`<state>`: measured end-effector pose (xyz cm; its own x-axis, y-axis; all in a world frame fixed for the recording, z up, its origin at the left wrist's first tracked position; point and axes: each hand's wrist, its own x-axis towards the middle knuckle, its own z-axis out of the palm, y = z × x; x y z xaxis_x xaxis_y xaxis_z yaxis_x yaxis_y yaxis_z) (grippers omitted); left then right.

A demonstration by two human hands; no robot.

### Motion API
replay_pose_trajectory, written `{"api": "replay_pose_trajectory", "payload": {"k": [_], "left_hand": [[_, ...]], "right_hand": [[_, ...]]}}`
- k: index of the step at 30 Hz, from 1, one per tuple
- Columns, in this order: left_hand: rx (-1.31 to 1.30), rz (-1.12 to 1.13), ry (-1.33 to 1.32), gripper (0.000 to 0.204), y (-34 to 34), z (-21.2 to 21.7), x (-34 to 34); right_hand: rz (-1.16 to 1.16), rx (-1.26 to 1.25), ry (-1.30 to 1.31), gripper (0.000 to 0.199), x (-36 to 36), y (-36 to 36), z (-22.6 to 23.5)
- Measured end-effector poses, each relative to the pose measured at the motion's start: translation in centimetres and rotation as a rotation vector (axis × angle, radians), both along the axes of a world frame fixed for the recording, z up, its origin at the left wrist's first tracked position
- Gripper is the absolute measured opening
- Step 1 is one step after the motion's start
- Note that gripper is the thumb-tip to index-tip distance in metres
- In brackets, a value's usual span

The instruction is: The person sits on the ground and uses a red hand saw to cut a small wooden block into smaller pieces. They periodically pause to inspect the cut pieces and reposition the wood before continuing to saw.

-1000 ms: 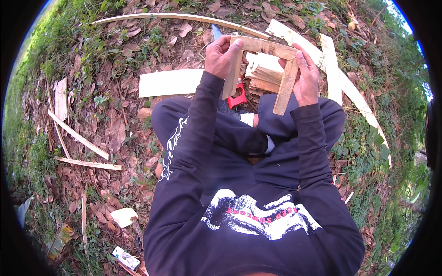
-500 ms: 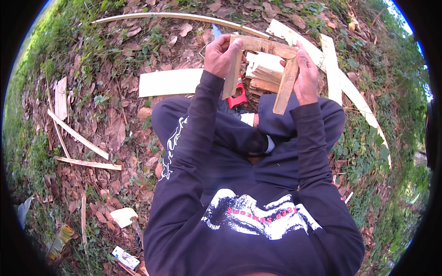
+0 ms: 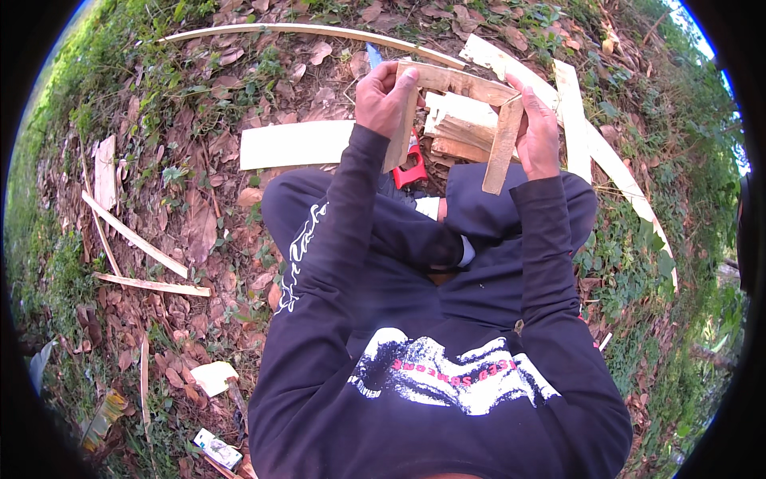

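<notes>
Above my crossed legs I hold three flat wooden strips set in a U shape with its mouth toward me. My left hand (image 3: 381, 97) pinches the left corner, where the top strip (image 3: 451, 81) meets the left strip (image 3: 401, 132). At the other corner my right hand (image 3: 538, 132) is closed on the right strip (image 3: 502, 144), its fingers by the top strip's end. That right strip leans, its lower end nearer my left. Whether the corners are fastened I cannot tell. Behind the strips lies a stack of short wood pieces (image 3: 463, 118).
A saw with a red handle (image 3: 412, 166) and a blue part (image 3: 373, 55) lies by my feet. Around it are a wide pale board (image 3: 295, 145), a long thin strip (image 3: 319, 29) and long boards (image 3: 573, 120) at right. Narrow offcuts (image 3: 136, 233) and a small white packet (image 3: 217, 449) lie left among dry leaves.
My right hand has shifted slightly right with the right strip, whose lower end has swung right and a little up. My left hand has hardly moved.
</notes>
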<state>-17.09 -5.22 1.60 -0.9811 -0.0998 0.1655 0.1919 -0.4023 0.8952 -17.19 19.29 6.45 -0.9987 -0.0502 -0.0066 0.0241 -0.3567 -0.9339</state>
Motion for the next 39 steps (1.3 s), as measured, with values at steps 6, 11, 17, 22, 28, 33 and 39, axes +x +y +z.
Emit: {"api": "replay_pose_trajectory", "payload": {"k": [6, 11, 17, 22, 28, 33, 39], "left_hand": [[-0.018, -0.035, -0.008, 0.025, -0.4, 0.0, -0.1], [-0.018, -0.039, -0.009, 0.025, -0.3, 0.3, 0.0], [-0.026, -0.037, -0.019, 0.024, -0.4, 0.2, 0.0], [-0.041, -0.024, -0.026, 0.024, -0.3, 0.2, 0.0], [-0.017, -0.011, -0.044, 0.023, -0.3, 0.2, 0.1], [-0.005, -0.014, -0.023, 0.023, -0.3, 0.0, -0.1], [-0.006, -0.024, -0.010, 0.023, -0.4, 0.0, -0.1]], "right_hand": [[0.013, 0.040, 0.038, 0.038, -0.1, 0.0, 0.1], [0.064, 0.080, 0.020, 0.039, -0.2, 0.5, 0.2], [0.030, 0.051, -0.017, 0.038, 0.1, -0.1, 0.2], [-0.002, 0.029, -0.027, 0.040, 0.1, -0.1, -0.8], [0.006, 0.078, 0.024, 0.036, 0.5, -0.8, -0.4], [0.023, 0.055, 0.022, 0.035, 0.6, -0.9, 0.0], [0.035, 0.037, 0.020, 0.034, 0.6, -0.9, -0.3]]}}
